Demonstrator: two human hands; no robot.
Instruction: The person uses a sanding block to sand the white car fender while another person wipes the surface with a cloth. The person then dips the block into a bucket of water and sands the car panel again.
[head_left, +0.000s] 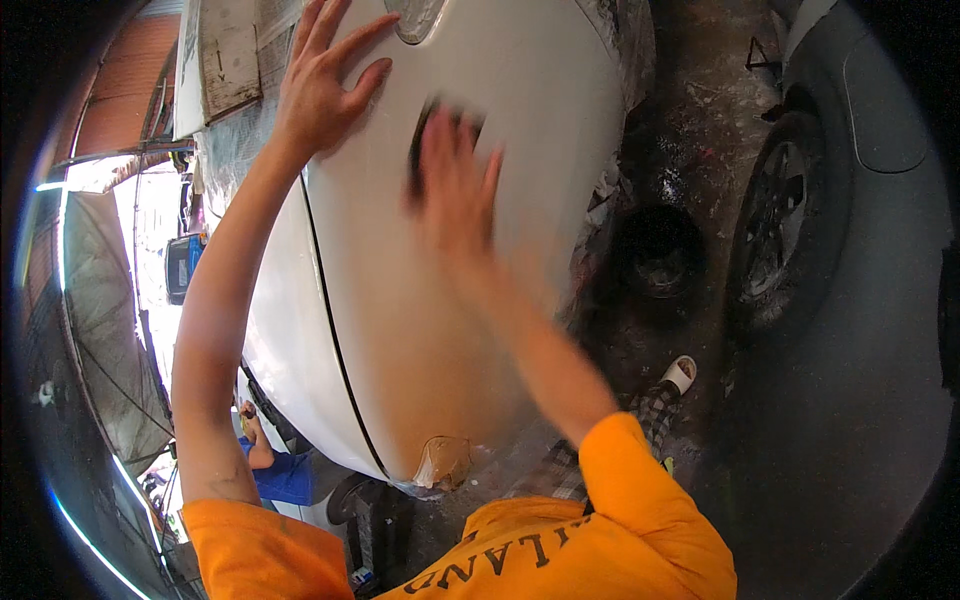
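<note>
A white car body panel point(540, 150) stretches out before me, with a dark seam along its left side. My left hand point(325, 90) rests on the panel's upper left part, fingers spread and holding nothing. Under my right hand point(455, 185), near the panel's middle, is a dark flat pad point(418, 150) pressed to the surface. Motion smears this hand, and its palm hides most of the pad. A rounded recess point(418, 18) lies right of my left fingertips. At the panel's near end is a brownish patch point(445, 460).
A dark grey car with a wheel point(778, 220) stands on the right. Between the cars, a black bucket point(660, 250) sits on the wet floor. Plastic sheeting point(235, 150) covers parts at the left. Another person in blue point(285, 477) is at lower left.
</note>
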